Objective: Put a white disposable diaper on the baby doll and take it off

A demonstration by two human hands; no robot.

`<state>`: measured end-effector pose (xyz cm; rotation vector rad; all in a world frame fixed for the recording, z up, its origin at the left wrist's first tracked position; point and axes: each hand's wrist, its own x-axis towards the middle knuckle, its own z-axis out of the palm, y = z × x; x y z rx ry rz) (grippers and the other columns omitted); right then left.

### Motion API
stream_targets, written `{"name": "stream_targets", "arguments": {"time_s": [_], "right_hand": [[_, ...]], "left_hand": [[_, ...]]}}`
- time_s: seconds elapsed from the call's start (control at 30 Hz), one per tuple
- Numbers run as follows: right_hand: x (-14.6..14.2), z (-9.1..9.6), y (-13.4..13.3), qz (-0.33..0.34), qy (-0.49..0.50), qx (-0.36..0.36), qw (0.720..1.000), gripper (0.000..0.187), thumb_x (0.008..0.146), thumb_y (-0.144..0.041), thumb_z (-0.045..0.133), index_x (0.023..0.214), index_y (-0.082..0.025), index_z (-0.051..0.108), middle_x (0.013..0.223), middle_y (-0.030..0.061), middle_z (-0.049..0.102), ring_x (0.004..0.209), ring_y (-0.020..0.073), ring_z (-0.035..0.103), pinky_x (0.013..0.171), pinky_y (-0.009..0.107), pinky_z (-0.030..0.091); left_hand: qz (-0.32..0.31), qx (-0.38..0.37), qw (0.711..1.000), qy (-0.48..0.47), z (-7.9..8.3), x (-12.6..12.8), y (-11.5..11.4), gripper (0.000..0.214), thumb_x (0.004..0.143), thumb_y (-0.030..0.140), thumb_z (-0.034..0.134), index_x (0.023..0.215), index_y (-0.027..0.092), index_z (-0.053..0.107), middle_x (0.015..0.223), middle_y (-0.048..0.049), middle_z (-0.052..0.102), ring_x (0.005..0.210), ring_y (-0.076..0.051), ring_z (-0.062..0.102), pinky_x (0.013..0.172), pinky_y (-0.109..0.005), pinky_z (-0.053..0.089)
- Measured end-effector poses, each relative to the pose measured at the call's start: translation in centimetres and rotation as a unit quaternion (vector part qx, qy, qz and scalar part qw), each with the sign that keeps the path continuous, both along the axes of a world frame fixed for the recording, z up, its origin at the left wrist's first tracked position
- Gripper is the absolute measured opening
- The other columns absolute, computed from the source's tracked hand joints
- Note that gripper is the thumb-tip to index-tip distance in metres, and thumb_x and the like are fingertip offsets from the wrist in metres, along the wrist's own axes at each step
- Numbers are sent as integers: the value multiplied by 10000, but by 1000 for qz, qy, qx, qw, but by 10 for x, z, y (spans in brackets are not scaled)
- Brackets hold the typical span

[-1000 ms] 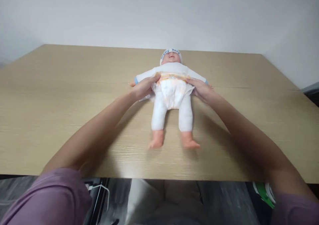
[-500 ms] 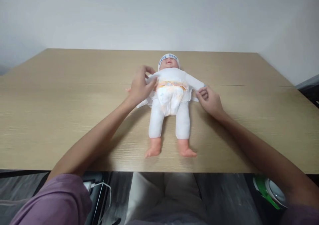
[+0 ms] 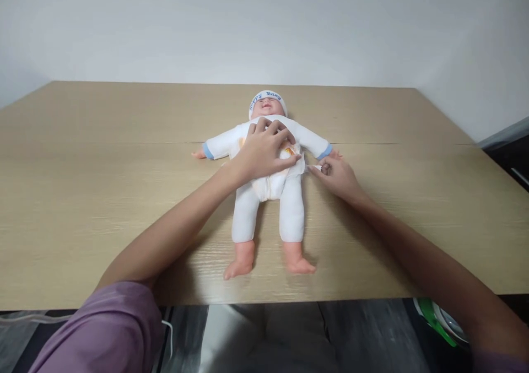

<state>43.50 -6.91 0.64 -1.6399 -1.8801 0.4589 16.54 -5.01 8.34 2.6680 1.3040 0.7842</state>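
Observation:
A baby doll (image 3: 264,196) in a white suit and a white cap lies on its back on the wooden table (image 3: 103,196), head away from me. It wears a diaper (image 3: 268,184). My left hand (image 3: 264,150) lies over the doll's belly, fingers curled and pressed on the diaper's front. At the doll's right hip, my right hand (image 3: 336,174) pinches a white diaper tab (image 3: 314,167) pulled out to the side.
The table runs up to a white wall at the back. A green and white object (image 3: 440,320) lies on the floor below the table's front right edge. A white cable (image 3: 167,331) hangs under the front edge at left.
My left hand has moved from the doll's left side onto its belly. The right hand stays at the hip, now pinching the tab. The doll's arms now lie uncovered and spread.

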Motion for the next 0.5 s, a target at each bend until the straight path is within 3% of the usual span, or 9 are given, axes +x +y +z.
{"name": "stream_targets", "arguments": {"time_s": [0.13, 0.23, 0.5], "right_hand": [[4, 17, -2, 48, 115, -28, 992, 550, 929, -748, 615, 734, -234, 587, 660, -13, 498, 663, 181, 473, 651, 326, 363], [-4, 33, 2, 76, 182, -20, 980, 536, 924, -733, 658, 745, -232, 589, 711, -10, 526, 700, 175, 483, 670, 315, 392], [-72, 53, 34, 140, 154, -20, 978, 477, 997, -654, 625, 771, -239, 557, 744, 0, 580, 727, 185, 518, 689, 334, 405]], "left_hand": [[9, -3, 1000, 4, 0, -2, 0, 460, 925, 597, 741, 1222, 245, 744, 1307, -134, 687, 1301, -428, 507, 1162, -609, 384], [16, -9, 1000, 4, 0, -1, -1, 475, 901, 592, 770, 1230, 252, 739, 1319, -133, 684, 1313, -431, 501, 1164, -604, 379], [2, -40, 998, -48, -2, -4, 4, 521, 841, 510, 814, 1271, 248, 682, 1365, -122, 693, 1325, -418, 517, 1155, -601, 400]]}}
